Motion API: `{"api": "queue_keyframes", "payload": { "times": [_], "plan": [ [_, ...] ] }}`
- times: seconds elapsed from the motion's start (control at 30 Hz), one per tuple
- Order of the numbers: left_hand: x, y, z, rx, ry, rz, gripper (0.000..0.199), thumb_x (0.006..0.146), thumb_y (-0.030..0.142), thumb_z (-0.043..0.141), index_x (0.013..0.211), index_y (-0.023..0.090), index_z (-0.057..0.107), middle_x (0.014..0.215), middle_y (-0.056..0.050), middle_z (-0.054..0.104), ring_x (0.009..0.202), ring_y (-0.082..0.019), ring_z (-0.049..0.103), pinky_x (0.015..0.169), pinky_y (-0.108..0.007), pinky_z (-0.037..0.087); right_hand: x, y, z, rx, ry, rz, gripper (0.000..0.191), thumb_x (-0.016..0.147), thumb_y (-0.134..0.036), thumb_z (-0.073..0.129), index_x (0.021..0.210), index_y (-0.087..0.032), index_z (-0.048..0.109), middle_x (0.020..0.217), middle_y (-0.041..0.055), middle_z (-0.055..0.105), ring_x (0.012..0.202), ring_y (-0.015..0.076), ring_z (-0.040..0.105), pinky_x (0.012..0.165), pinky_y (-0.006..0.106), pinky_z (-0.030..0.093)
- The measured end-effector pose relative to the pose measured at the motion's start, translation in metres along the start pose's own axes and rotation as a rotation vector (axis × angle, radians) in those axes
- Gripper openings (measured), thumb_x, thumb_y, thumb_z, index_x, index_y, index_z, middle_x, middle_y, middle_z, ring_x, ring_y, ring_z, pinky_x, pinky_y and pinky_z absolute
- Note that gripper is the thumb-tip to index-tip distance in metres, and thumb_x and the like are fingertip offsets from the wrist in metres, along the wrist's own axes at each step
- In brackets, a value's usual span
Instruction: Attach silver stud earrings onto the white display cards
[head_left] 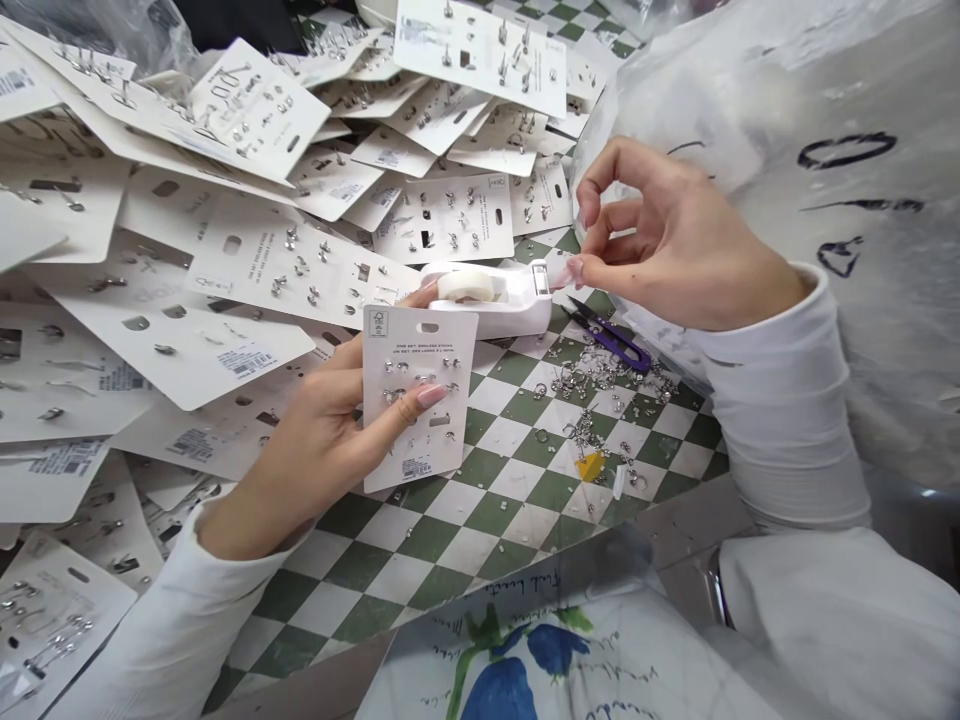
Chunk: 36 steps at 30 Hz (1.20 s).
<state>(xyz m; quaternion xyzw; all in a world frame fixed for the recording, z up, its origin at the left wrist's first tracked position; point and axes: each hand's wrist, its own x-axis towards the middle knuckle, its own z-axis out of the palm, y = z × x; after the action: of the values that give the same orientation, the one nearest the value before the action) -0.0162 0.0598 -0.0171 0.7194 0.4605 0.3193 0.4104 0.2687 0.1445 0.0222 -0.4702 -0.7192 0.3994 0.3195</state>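
Between the thumb and fingers of the left hand, an earring card is standing slightly tilted, held firmly by its lower part, with a fingertip reaching past its top edge to touch a white tape dispenser. The right hand is closing its thumb and fingertip at the dispenser's cutter end, though whether they are pinching a strip of tape is too small to tell. Just below that pinch, purple-handled snips are lying with their points toward the dispenser, and loose earrings are scattering across a green-and-white checked tabletop. Left of the held card, a heap of earring cards is spreading across the table.

Trouble could be coming from several sources. Any tape at that pinch could be folding onto itself or sticking to the long fingernails. Too much thumb pressure could be bending the card and loosening its earrings. A dropping white sleeve could be dragging the loose earrings or catching the snips, and a careless left elbow could be sliding the heap of earring cards.
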Motion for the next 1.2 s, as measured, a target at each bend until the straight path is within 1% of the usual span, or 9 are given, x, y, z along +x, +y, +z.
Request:
{"api": "queue_keyframes", "payload": {
  "times": [0.1,0.3,0.5,0.63,0.73,0.83,0.93,1.03,1.2],
  "plan": [
    [0.001,0.0,0.0,0.014,0.005,-0.004,0.032,0.097,0.037,0.067,0.067,0.026,0.07,0.159,0.009,0.046,0.132,-0.036,0.059,0.094,-0.044,0.061,0.0,0.002,0.001,0.023,0.008,-0.004,0.035,0.071,-0.013,0.079,0.082,-0.027,0.049,0.08,-0.0013,0.053,0.068,0.0177,0.065,0.062,0.032,0.063],
    [0.0,-0.001,0.001,0.005,0.014,0.004,0.03,0.096,0.039,0.068,0.069,0.028,0.072,0.157,0.01,0.047,0.139,-0.038,0.054,0.11,-0.052,0.055,0.001,0.001,0.003,0.038,0.027,0.011,0.035,0.073,-0.003,0.076,0.081,-0.026,0.051,0.078,-0.0014,0.052,0.067,0.0165,0.064,0.061,0.029,0.064],
    [0.0,0.004,-0.003,0.051,0.007,-0.008,0.018,0.095,0.032,0.069,0.08,0.026,0.076,0.16,0.011,0.044,0.144,-0.037,0.048,0.113,-0.05,0.052,-0.001,-0.01,0.002,0.029,0.022,0.169,0.039,0.077,0.01,0.073,0.079,-0.024,0.052,0.078,-0.0004,0.057,0.073,0.0155,0.064,0.072,0.029,0.064],
    [0.009,0.013,-0.004,0.097,-0.087,0.089,0.017,0.098,0.024,0.065,0.086,0.025,0.077,0.164,0.011,0.035,0.154,-0.035,0.033,0.127,-0.056,0.032,0.001,-0.01,0.002,0.019,0.017,0.19,0.038,0.081,0.011,0.069,0.079,-0.023,0.052,0.079,0.0001,0.06,0.072,0.0152,0.062,0.07,0.03,0.061],
    [0.015,0.016,-0.002,0.073,-0.143,0.111,0.016,0.1,0.032,0.064,0.092,0.03,0.078,0.165,0.016,0.031,0.157,-0.033,0.025,0.131,-0.056,0.022,0.002,-0.006,0.001,0.032,0.023,0.208,0.034,0.085,0.007,0.068,0.079,-0.023,0.053,0.078,0.0002,0.061,0.074,0.0154,0.064,0.072,0.03,0.06],
    [0.017,0.016,-0.002,0.043,-0.126,0.066,0.019,0.099,0.038,0.064,0.088,0.033,0.078,0.163,0.015,0.036,0.154,-0.035,0.032,0.129,-0.059,0.024,0.003,-0.002,0.001,0.052,0.032,0.196,0.033,0.084,0.004,0.071,0.082,-0.023,0.053,0.076,-0.0001,0.062,0.076,0.0165,0.066,0.074,0.029,0.061],
    [0.015,0.015,-0.003,0.036,-0.104,0.041,0.017,0.099,0.04,0.064,0.095,0.035,0.08,0.162,0.012,0.04,0.151,-0.036,0.037,0.127,-0.061,0.028,0.004,0.001,0.001,0.05,0.028,0.149,0.035,0.08,0.003,0.075,0.083,-0.024,0.053,0.076,-0.0003,0.062,0.08,0.0183,0.069,0.072,0.029,0.061],
    [0.014,0.014,-0.003,0.03,-0.105,0.052,0.017,0.099,0.04,0.064,0.105,0.037,0.079,0.162,0.011,0.041,0.152,-0.036,0.035,0.128,-0.061,0.027,0.005,0.005,0.003,0.044,0.036,0.133,0.038,0.077,0.005,0.076,0.081,-0.025,0.052,0.073,-0.0015,0.059,0.077,0.0193,0.069,0.065,0.029,0.06],
    [0.016,0.012,-0.002,0.039,-0.103,0.066,0.016,0.098,0.04,0.065,0.093,0.035,0.079,0.16,0.011,0.042,0.155,-0.036,0.028,0.129,-0.061,0.023,0.005,0.008,0.005,0.054,0.042,0.111,0.04,0.076,0.007,0.074,0.082,-0.026,0.051,0.067,-0.0034,0.055,0.075,0.0194,0.069,0.062,0.029,0.059]
  ]
}}
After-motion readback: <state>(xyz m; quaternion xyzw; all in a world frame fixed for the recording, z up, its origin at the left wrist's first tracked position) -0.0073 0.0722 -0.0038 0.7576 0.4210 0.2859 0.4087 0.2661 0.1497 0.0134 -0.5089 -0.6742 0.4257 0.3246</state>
